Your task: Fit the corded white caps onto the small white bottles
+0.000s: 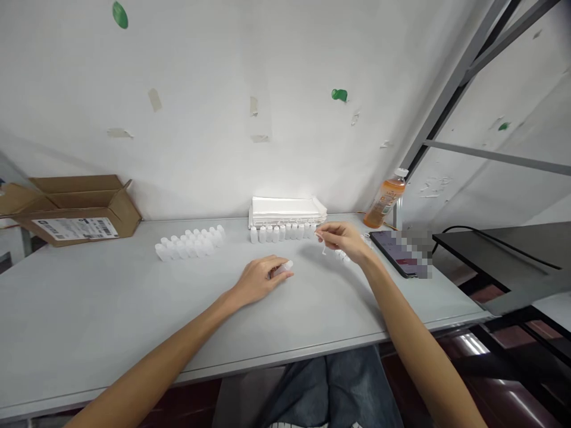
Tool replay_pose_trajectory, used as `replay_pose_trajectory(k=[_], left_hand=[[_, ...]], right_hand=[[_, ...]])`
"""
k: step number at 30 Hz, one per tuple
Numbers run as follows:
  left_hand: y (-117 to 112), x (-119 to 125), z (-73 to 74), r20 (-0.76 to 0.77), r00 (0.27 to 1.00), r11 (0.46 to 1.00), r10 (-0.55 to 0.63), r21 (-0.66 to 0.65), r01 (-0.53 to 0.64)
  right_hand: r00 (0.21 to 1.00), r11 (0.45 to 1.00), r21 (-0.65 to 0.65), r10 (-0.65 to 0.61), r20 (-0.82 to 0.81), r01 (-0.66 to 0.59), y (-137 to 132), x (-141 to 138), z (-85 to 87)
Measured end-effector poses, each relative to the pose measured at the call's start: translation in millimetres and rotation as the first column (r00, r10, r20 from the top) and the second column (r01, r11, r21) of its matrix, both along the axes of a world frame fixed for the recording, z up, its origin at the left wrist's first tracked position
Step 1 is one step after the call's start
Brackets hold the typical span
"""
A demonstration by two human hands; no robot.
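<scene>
Here, the small plastic bottle [286, 267] should prove light and fairly stiff, best held by its body. The left hand [259, 280] curls nearly closed around it above the table [89, 333]; the right hand [342, 241] pinches a thin white piece [319, 236] beside a row of matching bottles [281, 233].

We can't read the phone's screen [401, 254], blurred behind blocks of pixels. The fingers [273, 267] of the left hand hide most of a small white object [288, 267], and the thin white piece [319, 236] pinched by the right hand [343, 241] is too small for us to tell. The cardboard box [75, 205] runs off the left edge.
</scene>
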State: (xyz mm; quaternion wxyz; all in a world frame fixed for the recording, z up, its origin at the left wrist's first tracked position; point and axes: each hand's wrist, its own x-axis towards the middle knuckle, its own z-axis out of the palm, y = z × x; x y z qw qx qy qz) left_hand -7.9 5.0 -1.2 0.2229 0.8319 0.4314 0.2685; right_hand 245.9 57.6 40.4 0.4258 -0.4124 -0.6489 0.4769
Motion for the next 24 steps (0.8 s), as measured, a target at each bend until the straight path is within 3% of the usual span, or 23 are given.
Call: replay_pose_trajectory(k=[3,7,24], left_hand=[[3,0,-2.8,-0.002,1.000,1.000,0.014,0.002,-0.014],[7,-1,-5.8,-0.028,0.999,0.999,0.030,0.016,-0.029],[6,1,-3.7,-0.022,0.999,0.999,0.032,-0.006,-0.032]], right_hand=[[0.988,0.989,-0.016,0.149,0.033,-0.148,-9,-25,-7.9],[0.967,0.970,-0.020,0.242,0.081,-0.241,-17,-46,-14.5],[0.944,0.964,0.020,0.257,0.206,-0.266,-27,-55,-16.5]])
